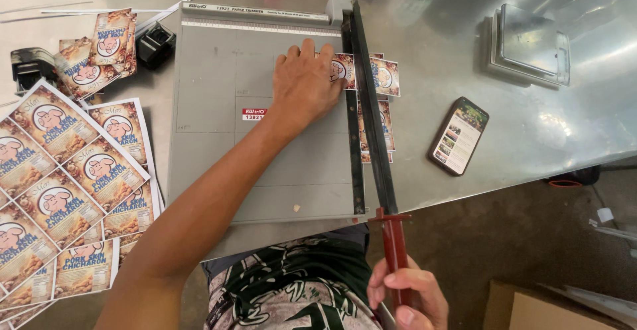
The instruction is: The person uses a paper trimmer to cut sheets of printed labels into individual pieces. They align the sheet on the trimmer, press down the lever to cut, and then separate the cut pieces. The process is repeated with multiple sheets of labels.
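the left hand (304, 84) lies flat with fingers spread on the grey paper trimmer (259, 144) in the upper middle of the frame, pressing down a printed label strip (344, 70) whose edge pokes out from under the fingertips, right against the cutting edge. the right hand (408, 297), at the bottom of the frame right of centre, is curled tight around the dark red handle (395, 244) of the trimmer's black blade arm (371, 111), which runs down the right side of the trimmer board, from the top of the frame toward the handle. just right of the blade arm, a few cut labels (381, 104) lie on the metal worktop (531, 144), some partly hidden by the arm. further right, a phone (458, 135) with a lit screen lies face up, and a stack of shiny metal plates (531, 44) sits in the upper right. at the left of the frame, uncut label sheets (60, 190) fan out in a pile, with loose labels (99, 51) and two small black stamps (155, 43) above them.
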